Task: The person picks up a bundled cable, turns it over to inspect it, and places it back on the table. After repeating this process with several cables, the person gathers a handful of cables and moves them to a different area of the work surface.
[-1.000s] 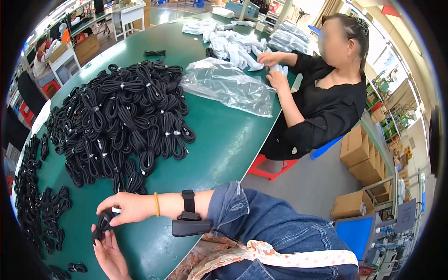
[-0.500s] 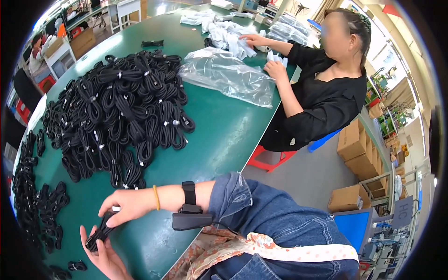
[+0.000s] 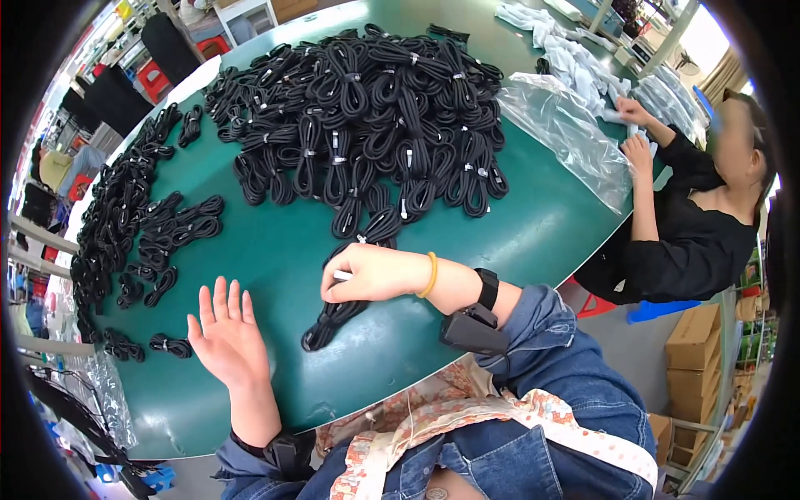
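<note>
My right hand (image 3: 379, 273), a yellow band at its wrist, is closed around the middle of a coiled black cable bundle (image 3: 327, 327). One looped end of the bundle hangs below the fingers, close over the table, and a bit of white shows at the pinch. To the left, my left hand (image 3: 229, 337) is open and holds nothing, palm up with its fingers stretched out. Beyond my right hand lies a big heap of similar black cable bundles (image 3: 358, 117), many with a pale tie or label around the middle.
More cable bundles (image 3: 108, 225) line the left side of the green table (image 3: 267, 242). A single bundle (image 3: 171, 345) lies beside my left hand. At the right, a co-worker in black (image 3: 692, 217) handles pale bags (image 3: 575, 62), near a large clear plastic bag (image 3: 575, 137).
My left hand has come off the cable bundle and opened beside it. The bundle stays in my right hand. The view has turned left, so the heap appears further right.
</note>
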The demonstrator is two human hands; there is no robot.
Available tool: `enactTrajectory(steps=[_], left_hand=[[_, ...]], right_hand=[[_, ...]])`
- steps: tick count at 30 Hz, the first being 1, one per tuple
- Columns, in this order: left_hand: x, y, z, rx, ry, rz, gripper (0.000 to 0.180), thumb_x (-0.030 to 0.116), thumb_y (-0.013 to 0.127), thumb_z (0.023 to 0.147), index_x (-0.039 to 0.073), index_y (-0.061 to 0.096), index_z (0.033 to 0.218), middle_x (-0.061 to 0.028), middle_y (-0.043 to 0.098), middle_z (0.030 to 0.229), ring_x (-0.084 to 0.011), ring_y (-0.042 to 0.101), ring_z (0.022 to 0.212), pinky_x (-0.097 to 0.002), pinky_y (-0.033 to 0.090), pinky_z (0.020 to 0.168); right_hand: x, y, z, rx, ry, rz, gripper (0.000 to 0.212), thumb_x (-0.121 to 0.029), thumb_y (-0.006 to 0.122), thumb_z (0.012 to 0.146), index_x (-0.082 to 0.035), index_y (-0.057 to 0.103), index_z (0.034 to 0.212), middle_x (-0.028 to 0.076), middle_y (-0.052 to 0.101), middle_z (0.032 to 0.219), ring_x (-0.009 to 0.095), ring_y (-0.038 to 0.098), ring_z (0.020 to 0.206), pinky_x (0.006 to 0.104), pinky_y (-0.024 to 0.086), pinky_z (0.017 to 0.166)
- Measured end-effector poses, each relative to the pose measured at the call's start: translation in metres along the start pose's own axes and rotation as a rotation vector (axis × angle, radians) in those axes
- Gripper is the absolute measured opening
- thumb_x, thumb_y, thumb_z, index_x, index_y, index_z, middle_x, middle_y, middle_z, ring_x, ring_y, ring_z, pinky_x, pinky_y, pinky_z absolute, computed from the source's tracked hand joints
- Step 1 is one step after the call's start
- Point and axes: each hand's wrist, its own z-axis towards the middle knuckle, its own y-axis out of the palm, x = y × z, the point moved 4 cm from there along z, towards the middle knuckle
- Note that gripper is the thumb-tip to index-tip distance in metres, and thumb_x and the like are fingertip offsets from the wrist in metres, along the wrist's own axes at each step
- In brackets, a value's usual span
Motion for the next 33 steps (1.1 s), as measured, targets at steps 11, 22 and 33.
enactTrajectory(steps=[11, 22, 33], left_hand=[[-0.022, -0.035, 0.016, 0.207, -0.017, 0.081, 0.042, 0.036, 0.039, 0.084, 0.004, 0.038, 0.11, -0.0085, 0.046, 0.105, -0.0192, 0.043, 0.088, -0.0323, 0.033, 0.084], [-0.025, -0.052, 0.032, 0.12, 0.098, 0.298, 0.037, 0.031, 0.046, 0.083, 0.005, 0.04, 0.109, -0.0058, 0.048, 0.098, -0.0145, 0.043, 0.083, -0.0281, 0.036, 0.078], [-0.031, -0.048, 0.015, -0.096, 0.493, 0.937, 0.031, 0.01, 0.05, 0.081, 0.004, 0.039, 0.11, -0.0051, 0.045, 0.1, -0.0132, 0.044, 0.081, -0.0252, 0.038, 0.071]], right_hand=[[-0.066, -0.138, -0.051, 0.939, -0.237, 0.508, 0.028, -0.024, 0.059, 0.077, -0.004, 0.053, 0.095, -0.001, 0.051, 0.071, 0.005, 0.039, 0.042, 0.0177, 0.032, 0.038], [-0.017, 0.03, -0.076, 0.79, -0.018, -0.569, 0.047, -0.025, 0.064, 0.069, -0.005, 0.046, 0.108, 0.013, 0.049, 0.093, 0.024, 0.052, 0.083, 0.0337, 0.041, 0.074], [-0.053, 0.056, -0.17, 1.013, -0.192, -0.898, 0.041, -0.014, 0.059, 0.072, -0.006, 0.047, 0.111, 0.012, 0.05, 0.102, 0.026, 0.051, 0.089, 0.0374, 0.038, 0.08]])
